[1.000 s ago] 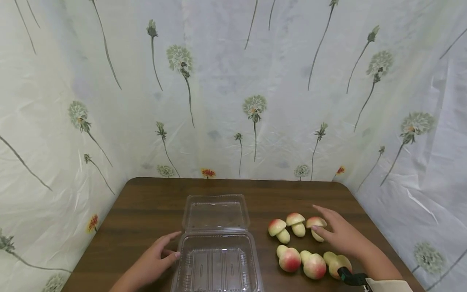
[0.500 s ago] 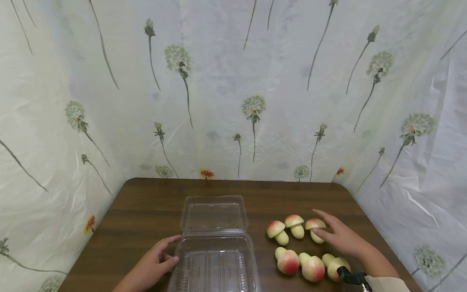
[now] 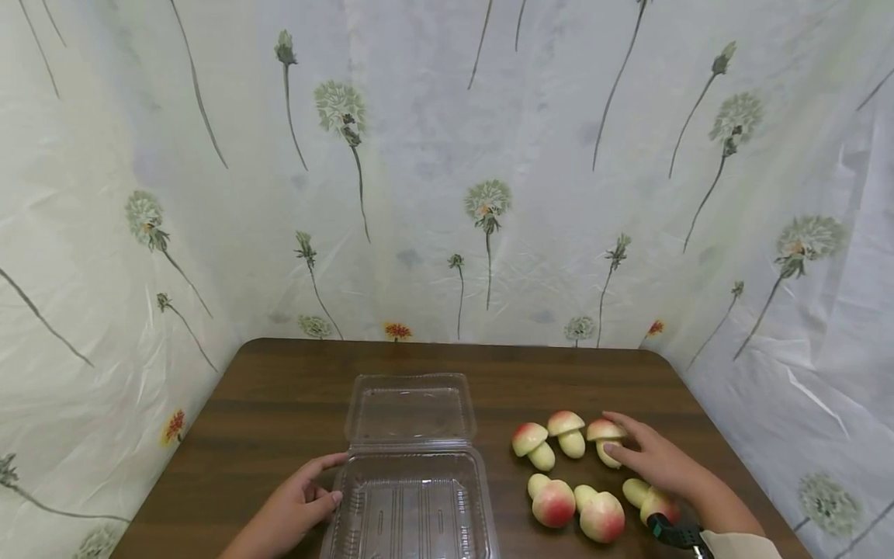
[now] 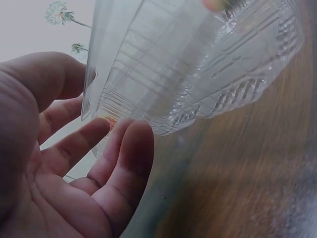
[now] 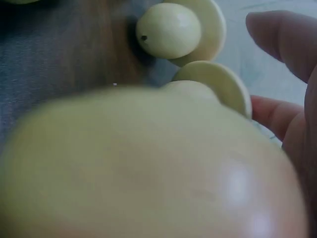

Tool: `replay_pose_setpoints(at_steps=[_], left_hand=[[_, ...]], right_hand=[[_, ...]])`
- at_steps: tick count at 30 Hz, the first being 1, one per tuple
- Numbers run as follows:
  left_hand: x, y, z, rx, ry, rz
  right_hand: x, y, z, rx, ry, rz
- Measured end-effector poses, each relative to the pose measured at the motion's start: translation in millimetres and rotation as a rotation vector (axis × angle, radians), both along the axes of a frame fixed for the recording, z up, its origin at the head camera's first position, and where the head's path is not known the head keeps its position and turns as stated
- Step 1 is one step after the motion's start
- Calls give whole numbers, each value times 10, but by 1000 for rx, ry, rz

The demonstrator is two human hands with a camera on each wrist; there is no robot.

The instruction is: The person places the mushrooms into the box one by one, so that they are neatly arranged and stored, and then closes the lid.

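Three toy mushrooms with red-tinged caps lie in a back row; the rightmost mushroom (image 3: 604,432) is beside my right hand (image 3: 660,460). In the right wrist view, one fingertip (image 5: 265,110) touches that mushroom's cap (image 5: 233,87), while the thumb (image 5: 280,37) stands apart from it. Under the right wrist lies a yellow-and-red knobbed piece (image 3: 660,506), large and blurred in the right wrist view. My left hand (image 3: 289,501) rests its fingers and thumb along the left rim of a clear plastic clamshell box (image 3: 482,497), whose lid (image 3: 412,407) lies folded back.
Two more red-and-yellow knobbed pieces, a left piece (image 3: 553,503) and a middle piece (image 3: 601,516), lie in the front row. The brown wooden table (image 3: 293,396) reaches back to a flower-patterned curtain (image 3: 412,178).
My right hand has lowered slightly toward the rightmost mushroom. The knobbed piece under that wrist has shifted and turned a little to the right. The left hand stays at the box rim.
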State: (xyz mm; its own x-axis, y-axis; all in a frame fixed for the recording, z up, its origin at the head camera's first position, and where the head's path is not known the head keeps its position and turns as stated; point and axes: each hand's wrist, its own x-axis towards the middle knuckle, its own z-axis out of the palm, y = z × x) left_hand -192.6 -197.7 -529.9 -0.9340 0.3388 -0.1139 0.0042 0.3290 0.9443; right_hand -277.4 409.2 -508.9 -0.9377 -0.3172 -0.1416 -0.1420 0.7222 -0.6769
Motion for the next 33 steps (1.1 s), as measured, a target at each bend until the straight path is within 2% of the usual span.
replay_pose_setpoints(at_steps=[6, 11, 19, 26, 33], left_hand=[[16, 11, -8, 9, 6, -10], [17, 17, -18, 9, 12, -19], [9, 10, -58, 37, 26, -29], [11, 1, -85, 63, 37, -46], [-10, 3, -91, 148, 36, -56]], right_hand=[[24, 10, -46, -55, -60, -17], [38, 5, -58, -69, -50, -16], [13, -9, -52, -11, 4, -19], [-11, -55, -25, 111, 90, -53], [-16, -74, -20, 99, 33, -110]])
